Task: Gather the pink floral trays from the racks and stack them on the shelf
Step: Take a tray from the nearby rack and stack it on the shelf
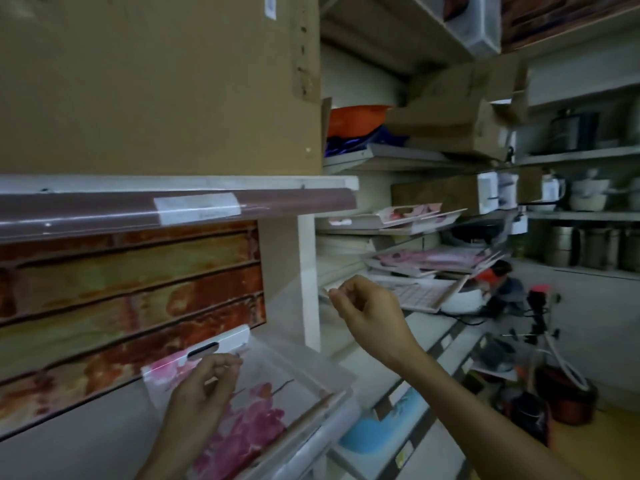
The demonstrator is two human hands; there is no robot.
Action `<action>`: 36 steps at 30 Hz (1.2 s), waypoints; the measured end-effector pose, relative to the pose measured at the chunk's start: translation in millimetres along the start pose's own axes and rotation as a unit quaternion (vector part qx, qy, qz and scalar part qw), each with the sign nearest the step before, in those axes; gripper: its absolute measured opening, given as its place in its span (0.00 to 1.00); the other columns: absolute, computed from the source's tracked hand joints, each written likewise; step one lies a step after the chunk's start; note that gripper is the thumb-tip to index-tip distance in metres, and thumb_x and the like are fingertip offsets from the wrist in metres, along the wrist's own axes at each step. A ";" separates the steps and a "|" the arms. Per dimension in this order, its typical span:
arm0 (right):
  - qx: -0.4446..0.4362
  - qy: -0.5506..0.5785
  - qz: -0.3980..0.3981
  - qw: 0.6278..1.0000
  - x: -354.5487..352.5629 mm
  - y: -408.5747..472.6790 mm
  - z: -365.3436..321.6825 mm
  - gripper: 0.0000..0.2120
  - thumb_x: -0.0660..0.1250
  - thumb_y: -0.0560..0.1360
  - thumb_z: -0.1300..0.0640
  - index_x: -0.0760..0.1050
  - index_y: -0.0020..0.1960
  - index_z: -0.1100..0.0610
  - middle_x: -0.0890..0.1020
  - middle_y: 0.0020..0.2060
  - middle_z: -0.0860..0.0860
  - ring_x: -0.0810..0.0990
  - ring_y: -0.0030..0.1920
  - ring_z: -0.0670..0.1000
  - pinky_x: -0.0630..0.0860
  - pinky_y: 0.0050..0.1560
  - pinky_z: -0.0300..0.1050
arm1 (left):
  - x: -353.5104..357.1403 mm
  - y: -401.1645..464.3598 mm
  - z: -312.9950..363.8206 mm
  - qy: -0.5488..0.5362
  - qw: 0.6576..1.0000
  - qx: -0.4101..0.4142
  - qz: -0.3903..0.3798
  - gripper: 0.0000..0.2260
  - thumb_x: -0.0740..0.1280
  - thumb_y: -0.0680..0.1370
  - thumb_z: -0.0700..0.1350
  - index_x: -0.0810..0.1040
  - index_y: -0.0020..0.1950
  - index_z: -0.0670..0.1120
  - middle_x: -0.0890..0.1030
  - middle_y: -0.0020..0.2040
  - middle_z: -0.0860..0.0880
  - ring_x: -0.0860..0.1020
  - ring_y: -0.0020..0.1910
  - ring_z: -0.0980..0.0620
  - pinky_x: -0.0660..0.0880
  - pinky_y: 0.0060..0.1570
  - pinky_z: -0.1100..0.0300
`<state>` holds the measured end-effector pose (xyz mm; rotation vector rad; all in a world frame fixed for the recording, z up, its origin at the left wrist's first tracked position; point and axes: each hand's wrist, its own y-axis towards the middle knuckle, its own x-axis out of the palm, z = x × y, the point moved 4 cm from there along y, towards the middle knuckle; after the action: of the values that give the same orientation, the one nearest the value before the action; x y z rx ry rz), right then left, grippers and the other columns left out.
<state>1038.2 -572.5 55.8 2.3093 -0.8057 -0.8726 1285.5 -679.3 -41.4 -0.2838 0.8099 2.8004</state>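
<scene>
Gripping the pink floral tray (256, 407), left hand (204, 386); right hand (367, 310) seemingly half-curled, empty.

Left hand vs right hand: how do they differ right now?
The left hand rests on the white plastic tray with pink flower print, near its slotted handle; the right hand hangs in mid-air, touching nothing. The left hand sits lower and nearer; the right hand is raised toward the rack trays. Both have curled fingers.

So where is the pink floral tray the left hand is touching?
In the head view, lower left: the pink floral tray lies under the left hand, just below the rust-patterned trays.
</scene>
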 end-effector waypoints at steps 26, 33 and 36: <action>0.020 -0.083 0.070 0.994 -176.5 207.8 119.8 0.08 0.64 0.79 0.52 0.75 0.44 0.54 0.81 0.37 0.49 0.79 0.38 0.46 0.72 0.39 0.40 | 259.8 249.0 121.4 0.128 0.963 0.234 -0.050 0.12 0.62 0.81 0.50 0.74 0.63 0.49 0.71 0.62 0.53 0.72 0.57 0.58 0.68 0.57 0.63; 0.034 -0.073 0.074 0.994 -188.1 256.6 152.4 0.08 0.65 0.78 0.52 0.76 0.45 0.55 0.82 0.40 0.53 0.80 0.42 0.52 0.78 0.49 0.51 | 290.7 305.4 115.8 0.207 0.938 0.263 -0.086 0.18 0.58 0.82 0.52 0.69 0.71 0.51 0.71 0.69 0.51 0.69 0.68 0.52 0.69 0.67 0.51; 0.052 -0.059 0.057 0.995 -187.5 272.0 169.5 0.07 0.65 0.78 0.52 0.76 0.45 0.55 0.82 0.42 0.53 0.80 0.44 0.52 0.78 0.49 0.50 | 296.8 317.6 108.7 0.232 0.919 0.299 -0.107 0.19 0.55 0.80 0.57 0.74 0.65 0.50 0.76 0.61 0.54 0.73 0.63 0.52 0.67 0.67 0.52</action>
<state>710.4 -673.2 198.1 2.2913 -1.0455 -0.9429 906.5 -838.5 136.7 -0.8737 1.5728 2.1606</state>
